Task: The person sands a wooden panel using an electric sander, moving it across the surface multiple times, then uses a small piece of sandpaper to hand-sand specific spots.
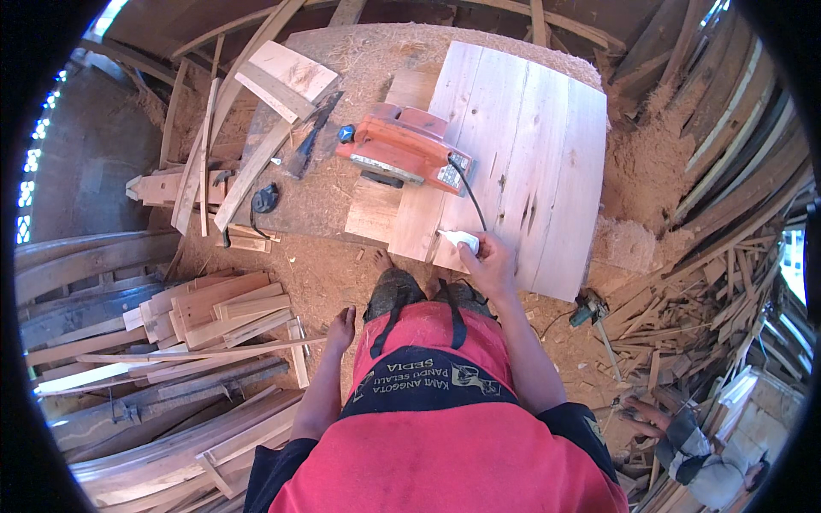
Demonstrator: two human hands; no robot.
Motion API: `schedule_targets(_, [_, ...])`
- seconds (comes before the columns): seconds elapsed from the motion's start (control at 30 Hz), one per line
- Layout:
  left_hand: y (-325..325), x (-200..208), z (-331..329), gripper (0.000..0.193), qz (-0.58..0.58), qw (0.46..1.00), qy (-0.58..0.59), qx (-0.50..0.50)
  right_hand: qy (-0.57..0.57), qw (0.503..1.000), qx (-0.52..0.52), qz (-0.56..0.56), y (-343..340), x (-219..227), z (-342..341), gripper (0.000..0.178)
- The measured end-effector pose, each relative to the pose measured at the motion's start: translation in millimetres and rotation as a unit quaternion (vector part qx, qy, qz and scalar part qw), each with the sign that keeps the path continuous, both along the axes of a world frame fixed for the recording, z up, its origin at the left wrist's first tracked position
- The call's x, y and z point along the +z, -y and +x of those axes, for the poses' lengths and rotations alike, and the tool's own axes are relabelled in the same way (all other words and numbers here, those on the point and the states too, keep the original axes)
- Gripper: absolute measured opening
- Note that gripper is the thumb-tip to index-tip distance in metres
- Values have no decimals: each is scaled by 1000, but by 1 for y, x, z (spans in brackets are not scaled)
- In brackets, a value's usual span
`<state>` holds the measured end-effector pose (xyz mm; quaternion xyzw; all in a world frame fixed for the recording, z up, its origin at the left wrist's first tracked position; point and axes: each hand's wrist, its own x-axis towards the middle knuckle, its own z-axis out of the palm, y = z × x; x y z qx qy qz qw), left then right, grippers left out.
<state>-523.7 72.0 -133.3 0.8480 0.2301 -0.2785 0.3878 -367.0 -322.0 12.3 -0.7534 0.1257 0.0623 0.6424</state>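
Observation:
A small white squeeze bottle [462, 240] with a narrow tip is pinched in my right hand [492, 267], over the near edge of a pale panel of joined boards [547, 162]. The tip points left, close to the wood; whether it touches, I cannot tell. Dark knots and cracks mark the panel. On its left part rests an orange electric planer [398, 137], its black cord [471, 195] running down behind my right hand. My left hand [344, 327] hangs by my left side, fingers loose, with nothing seen in it.
A black tape measure [265, 198] and loose boards [295, 73] lie on the worktable's left. Stacked planks [222, 312] fill the floor at left. Scrap wood [684, 316] and a green power tool [585, 311] lie at right. Another person [705, 470] is at lower right.

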Motion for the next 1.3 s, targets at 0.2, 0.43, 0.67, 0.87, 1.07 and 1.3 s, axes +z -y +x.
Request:
schedule_targets(0.2, [14, 5, 24, 67, -21, 1000, 6, 0, 9, 1000, -15, 23, -3, -1, -1, 26])
schedule_targets(0.43, [8, -2, 23, 64, -11, 1000, 10, -16, 14, 1000, -15, -1, -3, 0, -1, 26])
schedule_targets(0.67, [-1, -3, 9, 65, -10, 1000, 2, -10, 15, 1000, -9, 7, -2, 3, -1, 28])
schedule_targets(0.87, [2, 3, 8, 66, -13, 1000, 9, 4, 10, 1000, 12, -9, 1, 4, -2, 27])
schedule_targets(1.07, [3, 2, 13, 65, -5, 1000, -5, 1, 15, 999, 34, -24, 1, 15, -1, 26])
schedule_targets(1.3, [-2, -7, 11, 65, -5, 1000, -1, 3, 38, 997, 46, -45, 2, 13, -3, 26])
